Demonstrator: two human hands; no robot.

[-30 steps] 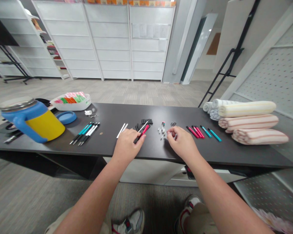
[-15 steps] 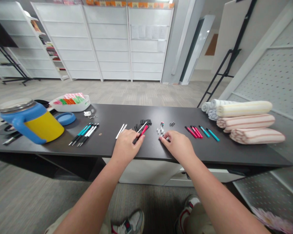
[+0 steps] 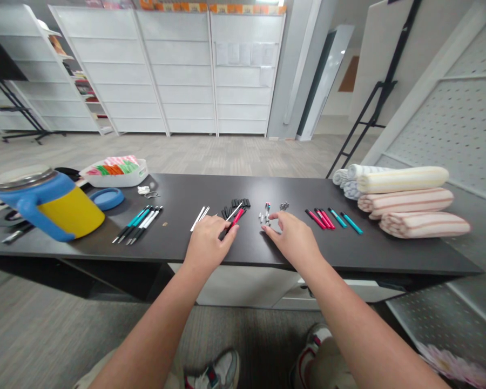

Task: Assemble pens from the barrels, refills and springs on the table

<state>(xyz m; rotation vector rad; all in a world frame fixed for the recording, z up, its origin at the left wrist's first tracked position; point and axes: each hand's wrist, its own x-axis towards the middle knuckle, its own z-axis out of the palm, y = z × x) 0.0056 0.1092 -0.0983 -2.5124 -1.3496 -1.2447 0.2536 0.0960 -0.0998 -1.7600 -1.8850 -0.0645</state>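
On the dark table [image 3: 186, 243] my left hand [image 3: 207, 246] pinches a red and black pen barrel [image 3: 235, 219] that lies slanted toward a heap of black grips [image 3: 237, 206]. My right hand [image 3: 294, 239] rests just right of it, fingers partly spread, its fingertips beside a cluster of small white and metal pen parts [image 3: 264, 216]. Thin white refills [image 3: 199, 216] lie left of my left hand. Further right are red and teal pens [image 3: 332, 218] in a row.
Teal, white and black pens [image 3: 140, 222] lie left of centre. A yellow and blue jug [image 3: 51, 202], a blue lid [image 3: 107, 198] and a white tray of coloured items [image 3: 115, 169] stand at the far left. Rolled striped towels [image 3: 409, 202] are stacked at the right end.
My right hand slid left from the small springs to the cluster of white parts and loosened its pinch. My left hand kept its grip on the red barrel.
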